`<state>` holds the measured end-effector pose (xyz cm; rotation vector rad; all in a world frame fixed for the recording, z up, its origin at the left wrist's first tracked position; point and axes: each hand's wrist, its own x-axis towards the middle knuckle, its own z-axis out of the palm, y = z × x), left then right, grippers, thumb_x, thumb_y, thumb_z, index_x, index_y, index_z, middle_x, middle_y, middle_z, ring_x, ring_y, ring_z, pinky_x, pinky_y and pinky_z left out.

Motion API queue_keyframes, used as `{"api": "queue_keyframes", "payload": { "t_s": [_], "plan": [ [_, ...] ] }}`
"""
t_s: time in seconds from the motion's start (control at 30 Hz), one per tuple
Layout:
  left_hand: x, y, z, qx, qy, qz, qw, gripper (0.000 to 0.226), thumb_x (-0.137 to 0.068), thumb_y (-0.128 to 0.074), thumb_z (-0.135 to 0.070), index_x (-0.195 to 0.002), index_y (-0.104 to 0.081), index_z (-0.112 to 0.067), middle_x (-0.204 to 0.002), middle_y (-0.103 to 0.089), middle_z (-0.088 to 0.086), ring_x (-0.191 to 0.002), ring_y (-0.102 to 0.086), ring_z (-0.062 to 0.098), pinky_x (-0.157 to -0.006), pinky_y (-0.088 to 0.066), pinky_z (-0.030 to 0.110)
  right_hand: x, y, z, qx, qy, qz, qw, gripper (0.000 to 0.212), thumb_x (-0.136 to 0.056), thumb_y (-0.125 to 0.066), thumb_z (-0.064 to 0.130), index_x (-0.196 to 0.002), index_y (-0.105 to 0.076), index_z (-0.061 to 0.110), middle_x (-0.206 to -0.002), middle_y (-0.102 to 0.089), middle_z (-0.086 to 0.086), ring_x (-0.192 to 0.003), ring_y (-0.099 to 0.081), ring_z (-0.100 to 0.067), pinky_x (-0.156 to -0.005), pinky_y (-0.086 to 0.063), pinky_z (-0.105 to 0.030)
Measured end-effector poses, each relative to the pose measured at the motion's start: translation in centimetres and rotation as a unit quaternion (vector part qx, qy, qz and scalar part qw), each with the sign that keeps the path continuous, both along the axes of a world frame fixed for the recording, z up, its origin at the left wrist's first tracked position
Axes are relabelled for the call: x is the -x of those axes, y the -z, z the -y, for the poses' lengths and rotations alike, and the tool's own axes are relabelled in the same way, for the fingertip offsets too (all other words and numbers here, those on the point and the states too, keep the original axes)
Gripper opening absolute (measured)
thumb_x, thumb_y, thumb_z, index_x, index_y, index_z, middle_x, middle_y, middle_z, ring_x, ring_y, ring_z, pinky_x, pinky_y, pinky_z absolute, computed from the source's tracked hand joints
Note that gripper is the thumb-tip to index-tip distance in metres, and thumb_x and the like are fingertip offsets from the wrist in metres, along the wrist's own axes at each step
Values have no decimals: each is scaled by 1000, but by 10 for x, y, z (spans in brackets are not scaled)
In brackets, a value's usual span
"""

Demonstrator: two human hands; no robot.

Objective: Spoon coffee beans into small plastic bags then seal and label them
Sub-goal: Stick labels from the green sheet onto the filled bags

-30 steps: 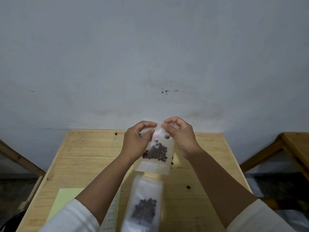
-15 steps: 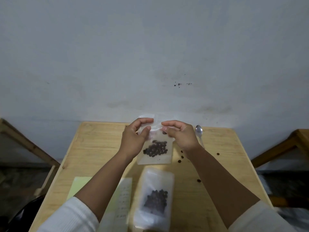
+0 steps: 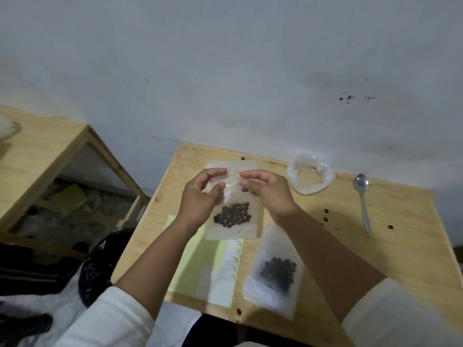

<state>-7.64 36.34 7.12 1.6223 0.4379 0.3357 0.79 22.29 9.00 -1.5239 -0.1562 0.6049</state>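
Between both hands' fingers (image 3: 220, 187), pinched bag (image 3: 234, 214) top, beans (image 3: 233, 215) hanging below

A clear small bag (image 3: 234, 211) holding dark coffee beans (image 3: 233, 214) hangs upright above the table, pinched at its top.

— Where does everything sit around the small clear plastic bag of coffee beans (image 3: 234, 216) held above the wooden counter (image 3: 400, 259)?
— Right of it and farther back, the crumpled clear plastic bag (image 3: 310, 176); farther right, the metal spoon (image 3: 362, 199). Nearer, the second filled plastic bag (image 3: 274, 271); the pale green label sheet (image 3: 200, 261) lies beneath.
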Motion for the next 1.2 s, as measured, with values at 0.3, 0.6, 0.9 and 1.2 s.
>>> {"api": "queue_keyframes", "payload": {
  "t_s": [0.3,0.6,0.9,1.2],
  "plan": [
    [27,18,-61,-13,32,-40,999,28,-87,-63,-9,-104,-65,-31,-105,-63,-28,-109,-57,12,-92,-51,43,33,19,-44,15,23,-9,1000,12,-84,-65,5,-93,-69,11,-67,-64,-1,-54,-54,-3,-59,-44,-16],
    [44,36,-111,-16,74,-73,995,29,-88,-63,-10,-102,-65,-35,-117,-61,-14,-108,-54,2,-82,-54,28,72,64,-19,442,-21,118,889,16,-80,-69,22,-95,-69,14,-92,-67,2,-82,-57,-8,-66,-39,-13],
    [49,40,-109,-14,100,-102,990,27,-88,-62,-10,-107,-65,-29,-105,-54,-31,-120,-43,6,-102,-43,41,87,83,-20,527,-25,138,838,13,-81,-67,16,-93,-68,11,-98,-67,-5,-85,-57,-14,-75,-42,-20],
    [50,38,-111,-2,112,-99,989,28,-89,-61,-9,-107,-64,-31,-107,-53,-31,-120,-40,4,-103,-39,34,81,62,-29,447,124,189,865,5,-81,-63,10,-83,-67,10,-79,-66,0,-76,-59,-15,-69,-38,-20]
  ]
}}
